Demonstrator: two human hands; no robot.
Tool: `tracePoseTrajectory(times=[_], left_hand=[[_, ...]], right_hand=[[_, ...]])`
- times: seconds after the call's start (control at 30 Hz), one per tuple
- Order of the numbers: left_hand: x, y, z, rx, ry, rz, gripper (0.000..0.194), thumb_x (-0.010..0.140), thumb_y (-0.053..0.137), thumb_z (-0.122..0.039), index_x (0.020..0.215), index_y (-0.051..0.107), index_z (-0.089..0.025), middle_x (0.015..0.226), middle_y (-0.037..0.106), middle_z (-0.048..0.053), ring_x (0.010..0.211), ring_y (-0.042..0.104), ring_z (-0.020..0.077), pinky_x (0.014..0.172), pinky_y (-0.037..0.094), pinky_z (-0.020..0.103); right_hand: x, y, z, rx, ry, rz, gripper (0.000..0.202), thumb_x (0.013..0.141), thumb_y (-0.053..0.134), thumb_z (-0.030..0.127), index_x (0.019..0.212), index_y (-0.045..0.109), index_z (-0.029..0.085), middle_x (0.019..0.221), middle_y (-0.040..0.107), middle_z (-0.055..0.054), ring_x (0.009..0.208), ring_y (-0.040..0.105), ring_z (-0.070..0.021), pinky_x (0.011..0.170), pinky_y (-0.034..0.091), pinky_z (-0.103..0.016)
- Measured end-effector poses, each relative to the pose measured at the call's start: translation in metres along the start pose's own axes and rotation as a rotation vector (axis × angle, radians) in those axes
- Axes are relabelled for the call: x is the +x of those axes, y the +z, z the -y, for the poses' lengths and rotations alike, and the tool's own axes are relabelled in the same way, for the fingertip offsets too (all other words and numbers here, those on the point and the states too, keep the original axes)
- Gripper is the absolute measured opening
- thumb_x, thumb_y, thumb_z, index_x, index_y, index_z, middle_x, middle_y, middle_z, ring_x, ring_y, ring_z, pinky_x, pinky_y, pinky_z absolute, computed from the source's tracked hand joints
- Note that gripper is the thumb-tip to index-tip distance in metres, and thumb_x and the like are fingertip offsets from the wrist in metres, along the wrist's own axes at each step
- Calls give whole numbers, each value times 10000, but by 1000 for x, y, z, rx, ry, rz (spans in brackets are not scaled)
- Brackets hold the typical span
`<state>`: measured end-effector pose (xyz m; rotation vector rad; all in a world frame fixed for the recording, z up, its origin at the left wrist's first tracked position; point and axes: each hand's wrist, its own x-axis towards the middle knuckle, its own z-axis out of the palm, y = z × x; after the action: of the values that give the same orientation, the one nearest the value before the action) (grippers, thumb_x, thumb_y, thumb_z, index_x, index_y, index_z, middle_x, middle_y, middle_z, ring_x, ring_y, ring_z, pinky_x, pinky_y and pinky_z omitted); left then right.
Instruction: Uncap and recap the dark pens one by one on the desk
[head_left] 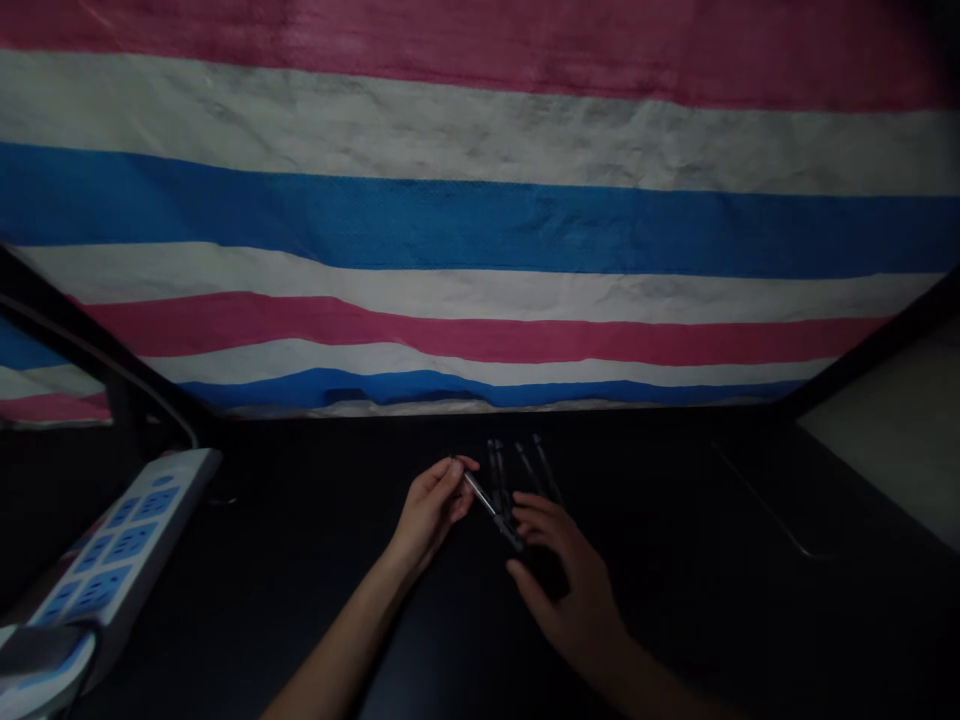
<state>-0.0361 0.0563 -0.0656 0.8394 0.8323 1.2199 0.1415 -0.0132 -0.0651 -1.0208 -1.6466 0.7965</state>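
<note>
My left hand point(435, 500) is closed, its thumb and fingers pinching one end of a slim pen point(484, 497). The pen slants down to the right, with a shiny pale barrel and a darker lower part. Around that lower end, my right hand point(562, 570) has its thumb and fingers apart; I see no firm grip on the pen. Just beyond the hands, several more slim pens point(546, 465) lie on the black table point(300, 600), pointing away from me. My right fingers partly cover their near ends. Dim light blurs the details.
A white power strip point(161, 500) with blue socket faces lies at the left, a plug or adapter point(45, 650) on its near end. A striped red, white and blue sheet point(480, 230) hangs behind the table. A dark flat object point(772, 500) lies at the right.
</note>
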Motion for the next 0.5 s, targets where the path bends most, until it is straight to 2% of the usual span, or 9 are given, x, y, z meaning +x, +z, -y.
tracePoseTrajectory(times=[0.03,0.1,0.13,0.2,0.3,0.5], left_hand=[[0,-1,0,-21,-13,4,318,772,689,-411,860,675,-105,535,477,-31,440,371,44,429,231,176],[1,-1,1,-38,-38,31,311,779,683,-408,850,674,-106,547,465,-31,452,378,46,430,230,176],[1,-1,1,-37,-46,49,303,788,675,-404,847,671,-107,550,456,-34,453,372,44,432,228,177],[0,-2,3,-18,-48,83,291,803,662,-397,833,662,-108,557,437,-40,448,348,36,433,212,179],[0,-1,5,29,-27,104,291,805,661,-399,810,645,-108,550,408,-51,435,302,30,431,166,190],[-1,-1,8,89,2,92,319,795,662,-425,805,634,-107,534,400,-59,424,270,34,440,129,212]], right_hand=[[1,3,0,175,213,84,352,870,563,275,1213,535,206,1197,612,-126,910,653,-197,771,541,-364],[3,7,-1,527,588,276,430,874,508,476,1141,556,141,1001,680,-146,681,664,-169,606,534,-327],[4,8,-2,656,728,353,484,859,492,543,1067,578,114,866,697,-133,584,642,-151,536,507,-296],[5,10,-4,773,884,428,535,794,540,609,919,595,92,672,678,-97,465,592,-127,442,438,-239],[3,11,-8,724,914,418,528,721,620,611,820,593,93,611,664,-81,419,573,-121,390,382,-204],[0,13,-9,618,885,382,555,702,602,651,755,586,99,565,652,-63,406,599,-139,384,417,-215]])
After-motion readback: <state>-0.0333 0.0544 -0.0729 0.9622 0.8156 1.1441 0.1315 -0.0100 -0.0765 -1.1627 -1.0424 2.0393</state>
